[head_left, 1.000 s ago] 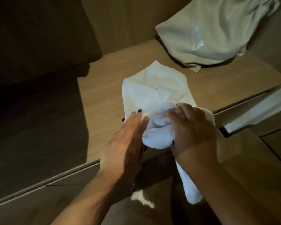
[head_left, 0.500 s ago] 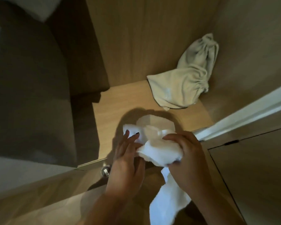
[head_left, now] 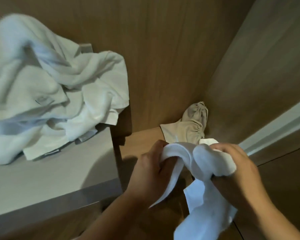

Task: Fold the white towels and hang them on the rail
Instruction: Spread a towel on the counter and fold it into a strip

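You're holding one white towel (head_left: 204,163) in both hands, up off the wooden shelf (head_left: 142,141), in front of you at lower right. Your left hand (head_left: 152,168) is gripping the left end, fingers curled round a bunched fold. Your right hand (head_left: 239,167) is clamping the thicker wad on the right, thumb and fingers wrapped round it. The towel is bridging the two hands in a rolled hump, not flat, not neatly folded. Two loose tails are hanging down below your wrists: a narrow one under the left hand, a wider one running to the bottom edge.

A pile of white towels (head_left: 47,80) is lying crumpled on the grey counter (head_left: 42,174) at left, well apart from your hands. One corner is drooping over the counter's far edge.

A beige drawstring bag (head_left: 189,129) is sitting in the back corner of the shelf, just beyond the towel you're holding. A small white piece is showing beside it, behind your right hand's fingers; can't tell what it is. Wood panels are running behind and to the right.
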A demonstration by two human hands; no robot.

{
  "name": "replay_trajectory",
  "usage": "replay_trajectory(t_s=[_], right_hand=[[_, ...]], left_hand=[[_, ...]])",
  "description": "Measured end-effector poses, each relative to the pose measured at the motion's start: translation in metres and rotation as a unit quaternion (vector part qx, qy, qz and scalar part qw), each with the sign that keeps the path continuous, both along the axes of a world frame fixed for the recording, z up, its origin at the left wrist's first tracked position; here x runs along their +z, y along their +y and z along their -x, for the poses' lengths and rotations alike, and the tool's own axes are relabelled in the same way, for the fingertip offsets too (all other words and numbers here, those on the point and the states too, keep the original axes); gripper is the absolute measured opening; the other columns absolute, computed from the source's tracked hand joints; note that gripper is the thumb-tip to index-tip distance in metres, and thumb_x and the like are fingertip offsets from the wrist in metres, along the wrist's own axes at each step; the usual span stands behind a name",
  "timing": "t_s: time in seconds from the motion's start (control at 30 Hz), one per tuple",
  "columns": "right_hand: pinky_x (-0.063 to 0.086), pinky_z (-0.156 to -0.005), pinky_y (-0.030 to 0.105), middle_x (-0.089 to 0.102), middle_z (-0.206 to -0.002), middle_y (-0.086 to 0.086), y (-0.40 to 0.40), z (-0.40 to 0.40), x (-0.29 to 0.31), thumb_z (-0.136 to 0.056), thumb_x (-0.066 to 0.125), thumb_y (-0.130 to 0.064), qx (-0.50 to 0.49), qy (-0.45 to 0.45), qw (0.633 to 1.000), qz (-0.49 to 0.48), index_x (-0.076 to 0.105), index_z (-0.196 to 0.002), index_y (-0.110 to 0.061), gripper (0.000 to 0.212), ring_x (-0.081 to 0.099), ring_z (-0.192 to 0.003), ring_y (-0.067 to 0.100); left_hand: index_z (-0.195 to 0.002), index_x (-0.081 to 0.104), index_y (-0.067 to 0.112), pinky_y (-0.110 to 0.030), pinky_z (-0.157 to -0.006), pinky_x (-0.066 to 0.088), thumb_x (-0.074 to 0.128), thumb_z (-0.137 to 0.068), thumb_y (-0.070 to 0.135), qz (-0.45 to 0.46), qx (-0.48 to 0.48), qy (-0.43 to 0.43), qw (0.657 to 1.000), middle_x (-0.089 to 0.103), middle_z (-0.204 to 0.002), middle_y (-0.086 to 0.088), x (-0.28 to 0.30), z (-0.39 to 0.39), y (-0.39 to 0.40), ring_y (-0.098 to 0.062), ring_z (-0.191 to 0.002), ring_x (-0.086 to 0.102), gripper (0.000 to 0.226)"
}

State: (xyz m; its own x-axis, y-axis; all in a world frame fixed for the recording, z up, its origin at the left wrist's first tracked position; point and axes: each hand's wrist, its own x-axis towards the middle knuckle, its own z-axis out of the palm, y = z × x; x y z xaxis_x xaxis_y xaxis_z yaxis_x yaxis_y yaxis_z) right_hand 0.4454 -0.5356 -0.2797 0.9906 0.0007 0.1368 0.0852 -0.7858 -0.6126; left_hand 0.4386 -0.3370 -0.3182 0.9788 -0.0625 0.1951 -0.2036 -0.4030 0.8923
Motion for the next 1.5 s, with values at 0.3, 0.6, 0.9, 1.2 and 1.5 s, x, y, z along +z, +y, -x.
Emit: replay_trajectory(t_s=[0.3,0.6,0.9,1.2,1.5], right_hand=[[0.040,-0.088,0.022,0.056,-0.124,-0.012,0.061,0.013,0.095,-0.077,0.075,-0.035,-0.055,-0.086,0.993,-0.060,0.062,-0.122,-0.031,0.047,0.053,-0.104,0.007],[0.044,-0.065,0.016,0.057,-0.075,-0.025,0.145,0.002,0.193,-0.089,0.066,-0.023,0.002,-0.175,0.977,-0.119,0.054,-0.073,-0.040,0.026,0.058,-0.070,-0.001],[0.041,-0.057,0.026,0.058,-0.061,-0.006,0.212,-0.040,0.247,-0.090,0.064,-0.018,0.071,-0.238,0.964,-0.091,0.054,-0.062,-0.025,0.030,0.057,-0.061,0.012],[0.053,-0.062,0.028,0.066,-0.086,-0.009,0.253,-0.096,0.240,-0.089,0.065,-0.025,0.119,-0.210,0.966,-0.097,0.065,-0.096,-0.027,0.007,0.063,-0.080,0.014],[0.038,-0.109,0.044,0.041,-0.149,-0.004,0.297,-0.152,0.268,-0.083,0.070,-0.033,0.327,-0.186,0.922,0.096,0.025,-0.150,-0.039,0.081,0.040,-0.135,0.023]], left_hand=[[-0.092,0.059,0.061,-0.007,-0.068,0.046,0.055,-0.094,0.051,-0.041,0.027,-0.010,0.999,0.061,-0.089,0.040,0.100,0.012,0.103,0.012,-0.087,0.058,0.011],[-0.096,0.067,0.025,-0.010,-0.069,0.041,0.052,-0.098,0.039,0.018,0.166,-0.041,0.985,0.067,-0.091,0.008,0.192,0.015,0.205,-0.009,-0.084,0.062,0.021],[-0.082,0.069,0.013,-0.026,-0.060,0.043,0.059,-0.095,0.036,0.014,0.251,-0.064,0.966,0.067,-0.081,0.004,0.262,0.014,0.272,-0.012,-0.073,0.059,0.028],[-0.084,0.071,0.038,-0.013,-0.061,0.045,0.067,-0.091,0.034,0.074,0.305,-0.137,0.939,0.069,-0.085,0.021,0.289,-0.014,0.301,0.007,-0.076,0.062,0.009],[-0.085,0.074,0.034,-0.013,-0.066,0.049,0.073,-0.087,0.034,0.036,0.279,-0.174,0.944,0.071,-0.084,0.024,0.327,-0.067,0.294,0.007,-0.078,0.063,0.002]])
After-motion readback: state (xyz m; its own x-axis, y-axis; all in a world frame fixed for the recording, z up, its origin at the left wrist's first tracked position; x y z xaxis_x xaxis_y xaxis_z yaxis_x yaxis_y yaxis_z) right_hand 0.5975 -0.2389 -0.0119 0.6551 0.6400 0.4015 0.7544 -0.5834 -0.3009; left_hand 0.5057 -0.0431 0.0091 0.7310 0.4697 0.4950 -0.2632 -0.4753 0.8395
